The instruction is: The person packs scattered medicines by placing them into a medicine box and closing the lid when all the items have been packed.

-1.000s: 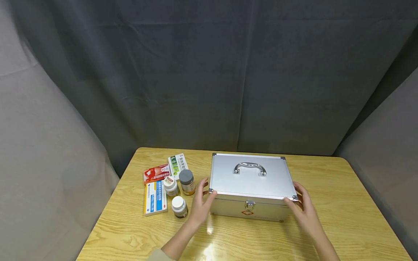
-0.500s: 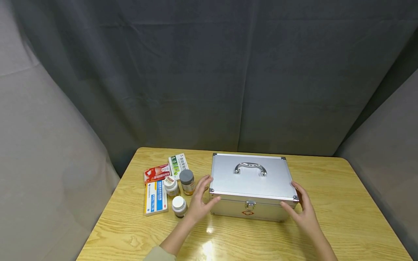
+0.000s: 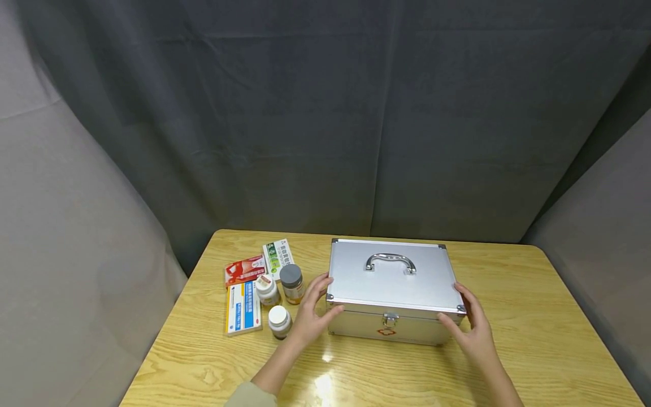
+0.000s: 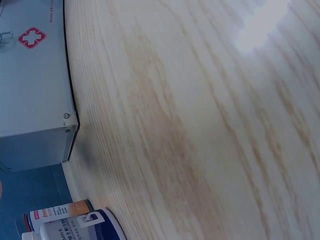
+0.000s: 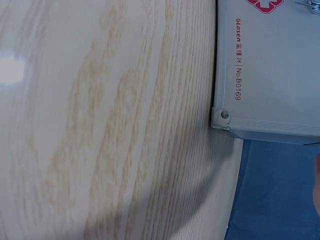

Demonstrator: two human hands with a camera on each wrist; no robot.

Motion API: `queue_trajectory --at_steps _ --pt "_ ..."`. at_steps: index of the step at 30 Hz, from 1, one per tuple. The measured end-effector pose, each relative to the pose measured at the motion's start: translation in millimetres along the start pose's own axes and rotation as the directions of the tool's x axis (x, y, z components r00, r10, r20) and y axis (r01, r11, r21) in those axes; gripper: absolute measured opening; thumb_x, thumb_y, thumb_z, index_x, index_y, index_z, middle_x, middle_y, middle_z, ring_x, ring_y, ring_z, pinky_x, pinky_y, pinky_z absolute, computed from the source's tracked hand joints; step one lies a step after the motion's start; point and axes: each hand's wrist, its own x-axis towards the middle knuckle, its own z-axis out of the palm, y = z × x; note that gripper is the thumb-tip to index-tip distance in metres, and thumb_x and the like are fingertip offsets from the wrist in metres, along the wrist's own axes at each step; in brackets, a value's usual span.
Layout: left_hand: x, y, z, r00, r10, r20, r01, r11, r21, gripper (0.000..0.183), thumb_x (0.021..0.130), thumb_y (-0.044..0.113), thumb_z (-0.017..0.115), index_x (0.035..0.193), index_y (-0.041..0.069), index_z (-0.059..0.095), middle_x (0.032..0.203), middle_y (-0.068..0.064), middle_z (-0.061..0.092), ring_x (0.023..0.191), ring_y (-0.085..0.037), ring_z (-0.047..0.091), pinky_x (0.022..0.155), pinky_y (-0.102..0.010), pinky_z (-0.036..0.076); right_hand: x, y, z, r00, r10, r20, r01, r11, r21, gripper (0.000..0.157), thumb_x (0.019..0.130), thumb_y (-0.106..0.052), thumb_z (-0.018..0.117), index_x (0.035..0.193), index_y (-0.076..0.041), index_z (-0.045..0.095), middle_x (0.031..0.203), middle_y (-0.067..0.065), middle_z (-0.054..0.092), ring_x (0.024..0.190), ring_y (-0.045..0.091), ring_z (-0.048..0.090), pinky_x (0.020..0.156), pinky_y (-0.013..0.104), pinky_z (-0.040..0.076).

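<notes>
A silver aluminium first-aid case (image 3: 391, 277) stands lidded on the wooden table, with a chrome handle (image 3: 389, 260) on top and a latch (image 3: 390, 321) at the front. Beside its front left corner is my left hand (image 3: 308, 323), fingertips at the lid's left edge and thumb spread along the front. My right hand (image 3: 475, 333) mirrors it at the front right corner, fingers at the right side and thumb tip before the front. The right wrist view shows the case's lower corner (image 5: 221, 117) on the table, with a sliver of finger (image 5: 317, 187) at the border.
Left of the case stand a grey-capped jar (image 3: 291, 282) and two white bottles, one nearer (image 3: 280, 322) and one behind (image 3: 267, 290). Blue-white (image 3: 243, 308), red (image 3: 245, 271) and green-white (image 3: 277, 257) medicine boxes lie by them. A dark curtain (image 3: 305, 141) hangs behind the table (image 3: 407, 373).
Both hands have loosened from the lid's front corners: the thumbs have slid down to the front and the fingers spread wider. The case has barely moved. Over the last half second little differs.
</notes>
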Motion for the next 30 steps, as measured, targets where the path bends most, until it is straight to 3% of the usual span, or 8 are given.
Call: queue_trajectory --at_steps 11,19,25,30 --pt "1.0 -0.7 3.2 0.998 -0.002 -0.058 0.001 1.000 -0.006 0.053 0.074 -0.002 0.071 0.120 -0.012 0.046 0.128 -0.033 0.040 0.115 -0.041 0.045 0.096 -0.035 0.040 0.5 -6.2 1.5 0.999 0.042 -0.033 -0.042 0.999 -0.001 0.067 0.071 0.018 0.065 0.132 0.008 0.039 0.135 0.019 0.040 0.123 0.000 0.038 0.096 0.009 0.030" --pt "4.4 4.6 5.8 0.995 -0.013 -0.095 0.013 1.000 -0.001 0.051 0.074 -0.002 0.070 0.119 -0.012 0.048 0.125 -0.033 0.043 0.113 -0.042 0.047 0.093 -0.042 0.042 1.3 -10.6 3.3 0.986 0.148 -0.074 -0.149 0.989 -0.014 0.066 0.073 0.012 0.067 0.133 0.002 0.042 0.135 0.014 0.043 0.118 -0.004 0.040 0.093 0.007 0.032" --pt "8.2 7.4 7.2 0.992 -0.028 -0.126 0.027 1.000 -0.007 0.050 0.073 -0.001 0.071 0.117 -0.012 0.050 0.123 -0.031 0.046 0.111 -0.041 0.050 0.090 -0.044 0.044 3.2 -7.2 1.9 0.971 0.224 -0.084 -0.227 0.974 -0.026 0.066 0.076 0.005 0.068 0.135 -0.004 0.042 0.135 -0.002 0.044 0.115 -0.007 0.041 0.092 0.006 0.032" --pt "11.9 9.9 8.2 0.987 -0.011 -0.163 0.011 1.000 -0.002 0.049 0.072 -0.002 0.072 0.115 -0.012 0.052 0.120 -0.031 0.049 0.109 -0.040 0.051 0.087 -0.040 0.047 6.4 -4.1 1.2 0.961 0.256 -0.106 -0.262 0.964 -0.051 0.065 0.077 0.003 0.069 0.135 -0.006 0.043 0.135 0.003 0.045 0.110 -0.008 0.042 0.089 0.005 0.033"
